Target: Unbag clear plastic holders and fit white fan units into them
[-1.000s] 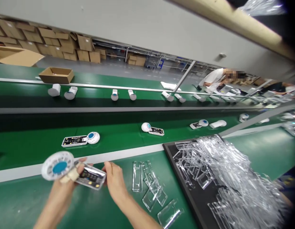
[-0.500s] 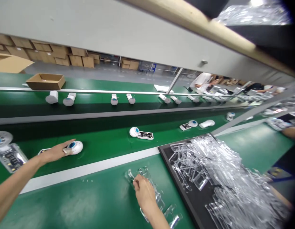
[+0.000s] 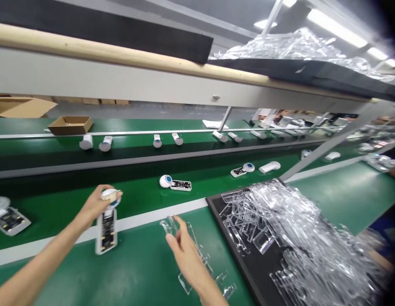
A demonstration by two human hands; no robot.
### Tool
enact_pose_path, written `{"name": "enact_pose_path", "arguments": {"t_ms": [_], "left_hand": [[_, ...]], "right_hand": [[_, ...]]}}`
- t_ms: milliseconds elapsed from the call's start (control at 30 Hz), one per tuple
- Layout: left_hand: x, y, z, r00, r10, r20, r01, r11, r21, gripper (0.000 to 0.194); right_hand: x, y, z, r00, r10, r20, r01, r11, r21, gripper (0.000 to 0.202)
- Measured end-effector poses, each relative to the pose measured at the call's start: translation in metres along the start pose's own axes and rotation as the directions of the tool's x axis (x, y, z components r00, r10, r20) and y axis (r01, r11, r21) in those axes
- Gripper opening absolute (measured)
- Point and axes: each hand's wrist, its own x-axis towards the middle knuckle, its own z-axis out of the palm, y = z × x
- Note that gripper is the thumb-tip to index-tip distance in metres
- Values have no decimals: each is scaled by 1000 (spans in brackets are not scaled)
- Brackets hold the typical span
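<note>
Left hand [image 3: 100,202] clamped on a white device's [image 3: 106,229] round head, lower left of the frame.
The right hand [image 3: 189,255], bottom centre, has thumb and forefinger apart at a see-through plastic piece [image 3: 168,226]; I can't tell whether they grip it. Its forearm hides part of the loose clear pieces [image 3: 229,291], and another device [image 3: 10,221] is cut off at the left edge.

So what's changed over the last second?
The first unit, earlier in both hands, has been let go on the belt, left side. The left hand has since taken a second unit by its round head and drawn it nearer. The right hand now has a clear piece. The black tray looks unchanged.
</note>
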Motion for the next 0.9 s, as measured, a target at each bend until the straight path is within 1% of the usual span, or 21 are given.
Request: {"name": "enact_pose_path", "arguments": {"t_ms": [67,100,167,200,233,300,367,433,500,567,633,667,733,767,800,833,867,900], "left_hand": [[-24,14,27,996,-21,84,39,975,-217,57],[-35,19,40,990,-44,134,84,947,-312,58],[-54,27,64,979,-63,193,151,862,-484,58],[-63,31,73,974,-68,214,175,829,-531,57],[-71,34,81,971,-67,227,183,823,-537,57],[-83,41,93,968,-56,245,174,852,-494,59],[-91,47,99,972,-57,229,159,875,-457,62],[-94,53,102,979,-69,192,154,864,-479,63],[-95,57,104,986,-74,151,142,845,-515,61],[-96,57,106,992,-51,118,108,824,-556,59],[-101,51,109,993,-25,115,91,783,-615,62],[-104,45,110,989,-18,145,108,760,-640,64],[-111,30,113,963,-31,269,203,739,-643,67],[-114,23,114,942,-51,331,256,749,-612,66],[-116,16,115,929,-82,362,290,769,-569,64],[-117,11,116,929,-110,354,296,795,-530,62],[-119,7,116,942,-129,309,276,820,-501,60],[-120,5,117,961,-134,242,239,843,-482,59]], "right_hand": [[-2,-18,8,995,-96,7,96,988,-122,57],[-2,-24,12,991,-133,3,131,973,-191,58],[-1,-32,19,984,-180,-13,167,932,-320,58],[0,-34,22,980,-199,-28,175,913,-367,57],[1,-34,24,975,-217,-53,178,899,-400,57],[4,-31,27,963,-244,-113,174,885,-431,56],[5,-25,28,945,-276,-175,172,876,-450,53],[5,-15,29,927,-312,-209,188,867,-462,54],[6,-5,29,930,-315,-188,214,881,-421,57],[7,4,26,948,-290,-134,233,915,-330,60],[9,8,20,951,-294,-98,262,932,-251,61],[8,8,15,944,-316,-91,289,929,-231,62],[5,6,8,926,-371,-77,347,912,-219,63],[4,3,5,919,-391,-56,371,903,-218,63],[2,1,4,916,-401,-31,386,898,-211,63],[2,-2,5,917,-399,-11,391,901,-187,61],[3,-4,7,924,-381,-16,376,916,-140,57],[7,-5,10,939,-340,-53,337,939,-64,50]]}}
